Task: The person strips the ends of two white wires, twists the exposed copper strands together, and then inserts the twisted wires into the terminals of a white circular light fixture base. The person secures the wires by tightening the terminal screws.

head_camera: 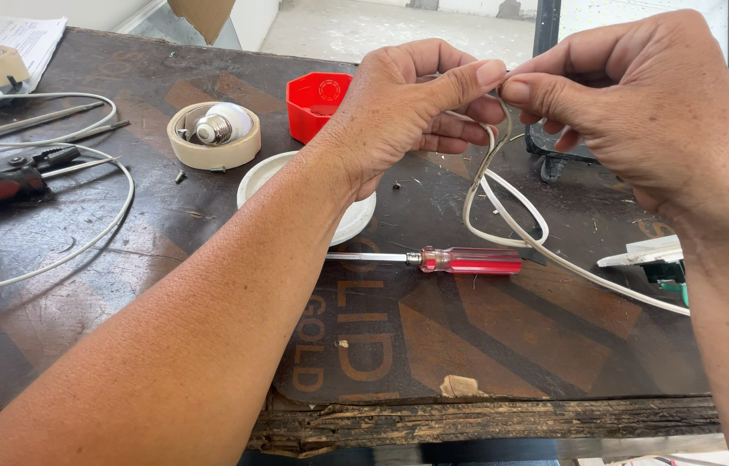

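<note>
My left forearm (209,328) crosses the worn board (468,354); my left hand (408,108) and right hand (641,103) pinch a white cable (502,216) between thumbs and forefingers above a red-handled screwdriver (468,260), near a white round cover (257,177) and a red junction box (317,103).

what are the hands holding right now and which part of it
Both the left hand and right hand pinch the white wire at its upper end, thumb against forefinger.

Worn dark board (554,345): red-handled screwdriver (468,260), tape roll (213,148), red box (316,103).
</note>
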